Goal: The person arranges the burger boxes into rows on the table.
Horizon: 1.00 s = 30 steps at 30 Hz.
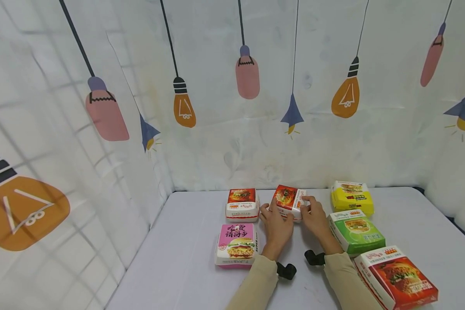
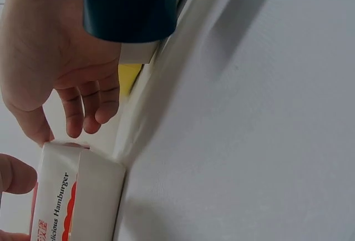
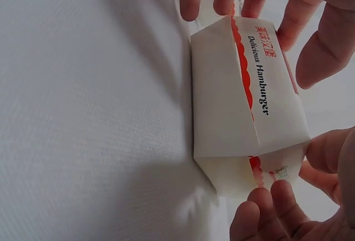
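We see the box (image 1: 287, 197) standing on the surface (image 1: 178, 262), close to the middle of its far edge, burger picture upward and "Delicious Hamburger" (we read it in both wrist views) on its near side. The left hand (image 1: 277, 226) has a light grip on the left end, thumb toward the near side and fingers spread round the corner. The right hand (image 1: 314, 215) has its grip on the right end, thumb and fingertips pinching the corner. Toward the far-left corner we find a red box (image 1: 242, 202), also near the far edge, with a pink box (image 1: 237, 244) just in front of it. Toward the surface's right edge stand three more: a yellow box (image 1: 351, 197) by the far edge, then a green box (image 1: 357, 231), then a larger red box (image 1: 397, 275) nearest us, beside the right sleeve (image 1: 348, 282).
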{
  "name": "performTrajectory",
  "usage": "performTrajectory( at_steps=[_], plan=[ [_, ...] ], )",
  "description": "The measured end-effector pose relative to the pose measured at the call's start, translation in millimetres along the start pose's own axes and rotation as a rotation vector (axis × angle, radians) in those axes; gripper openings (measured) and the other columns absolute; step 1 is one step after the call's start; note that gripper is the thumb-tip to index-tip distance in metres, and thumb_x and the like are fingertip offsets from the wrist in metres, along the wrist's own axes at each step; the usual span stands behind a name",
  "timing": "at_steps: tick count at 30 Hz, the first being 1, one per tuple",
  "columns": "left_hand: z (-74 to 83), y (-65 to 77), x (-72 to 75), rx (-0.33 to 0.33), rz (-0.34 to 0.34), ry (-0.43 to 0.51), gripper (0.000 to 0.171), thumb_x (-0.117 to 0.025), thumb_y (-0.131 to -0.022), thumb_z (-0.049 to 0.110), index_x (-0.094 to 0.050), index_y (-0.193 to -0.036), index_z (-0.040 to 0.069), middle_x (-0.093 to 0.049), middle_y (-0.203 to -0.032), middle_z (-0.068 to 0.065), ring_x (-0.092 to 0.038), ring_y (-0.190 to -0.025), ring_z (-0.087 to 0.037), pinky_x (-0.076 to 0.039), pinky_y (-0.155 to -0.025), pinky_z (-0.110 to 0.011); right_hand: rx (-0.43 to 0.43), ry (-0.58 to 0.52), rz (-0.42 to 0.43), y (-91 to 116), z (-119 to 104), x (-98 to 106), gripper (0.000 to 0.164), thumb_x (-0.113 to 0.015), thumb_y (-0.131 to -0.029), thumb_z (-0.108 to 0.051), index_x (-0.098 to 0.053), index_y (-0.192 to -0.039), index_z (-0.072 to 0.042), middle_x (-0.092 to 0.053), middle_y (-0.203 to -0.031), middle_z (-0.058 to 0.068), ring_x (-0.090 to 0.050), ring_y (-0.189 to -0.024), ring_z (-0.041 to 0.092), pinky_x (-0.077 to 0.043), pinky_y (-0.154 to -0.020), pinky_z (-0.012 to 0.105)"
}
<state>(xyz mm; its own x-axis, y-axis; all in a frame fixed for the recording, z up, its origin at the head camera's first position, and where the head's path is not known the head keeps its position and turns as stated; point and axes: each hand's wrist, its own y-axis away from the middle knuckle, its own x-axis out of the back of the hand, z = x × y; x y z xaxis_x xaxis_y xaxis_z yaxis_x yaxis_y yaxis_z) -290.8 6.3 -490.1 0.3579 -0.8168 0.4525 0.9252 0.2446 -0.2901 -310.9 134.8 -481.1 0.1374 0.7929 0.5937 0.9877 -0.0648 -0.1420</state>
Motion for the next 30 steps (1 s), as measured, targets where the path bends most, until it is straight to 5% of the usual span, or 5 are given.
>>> performTrajectory(
  at_steps=[5,10,14,19,30],
  plan=[
    [1.5,1.2,0.9,0.004,-0.017,-0.006,0.079,-0.072,-0.085,0.018,-0.040,-0.155,0.005,-0.034,-0.140,-0.022,-0.030,-0.130,-0.036,-0.040,-0.104,-0.051,-0.035,-0.024,0.003,1.5,-1.6,-0.8,0.046,-0.048,-0.103,-0.020,-0.042,-0.147,-0.006,-0.042,-0.123,0.026,-0.052,-0.100,0.034,-0.043,-0.073,0.035],
    [1.7,1.8,1.6,0.021,-0.034,0.028,0.080,-0.072,-0.085,0.016,-0.037,-0.156,0.004,-0.032,-0.143,-0.021,-0.032,-0.132,-0.037,-0.041,-0.105,-0.053,-0.078,-0.052,-0.010,1.8,-2.7,0.1,0.058,-0.049,-0.103,-0.022,-0.033,-0.157,-0.010,-0.025,-0.153,0.031,-0.046,-0.122,0.043,-0.046,-0.094,0.053],
    [2.0,1.6,1.3,0.046,-0.053,0.072,0.084,-0.073,-0.086,0.015,-0.031,-0.157,0.004,-0.031,-0.148,-0.018,-0.037,-0.132,-0.036,-0.042,-0.105,-0.054,-0.083,-0.060,-0.047,1.0,-1.6,1.2,0.067,-0.048,-0.102,-0.024,-0.022,-0.162,-0.011,-0.011,-0.165,0.028,-0.033,-0.142,0.048,-0.036,-0.111,0.065],
    [2.1,1.5,0.9,0.042,-0.060,0.112,0.080,-0.072,-0.086,0.012,-0.030,-0.154,0.001,-0.032,-0.153,-0.016,-0.041,-0.136,-0.037,-0.042,-0.110,-0.053,-0.061,-0.059,-0.073,0.5,0.7,1.9,0.072,-0.049,-0.102,-0.026,-0.015,-0.165,-0.012,-0.004,-0.169,0.023,-0.015,-0.152,0.051,-0.023,-0.117,0.072],
    [0.1,1.9,2.4,0.010,-0.116,0.086,0.074,-0.065,-0.094,0.020,-0.031,-0.157,0.001,-0.030,-0.159,-0.024,-0.039,-0.142,-0.047,-0.040,-0.111,-0.060,-0.069,-0.030,0.000,0.7,2.6,-1.5,0.080,-0.059,-0.098,-0.030,-0.019,-0.161,-0.003,-0.016,-0.159,0.032,-0.023,-0.145,0.055,-0.027,-0.114,0.070]
  ],
)
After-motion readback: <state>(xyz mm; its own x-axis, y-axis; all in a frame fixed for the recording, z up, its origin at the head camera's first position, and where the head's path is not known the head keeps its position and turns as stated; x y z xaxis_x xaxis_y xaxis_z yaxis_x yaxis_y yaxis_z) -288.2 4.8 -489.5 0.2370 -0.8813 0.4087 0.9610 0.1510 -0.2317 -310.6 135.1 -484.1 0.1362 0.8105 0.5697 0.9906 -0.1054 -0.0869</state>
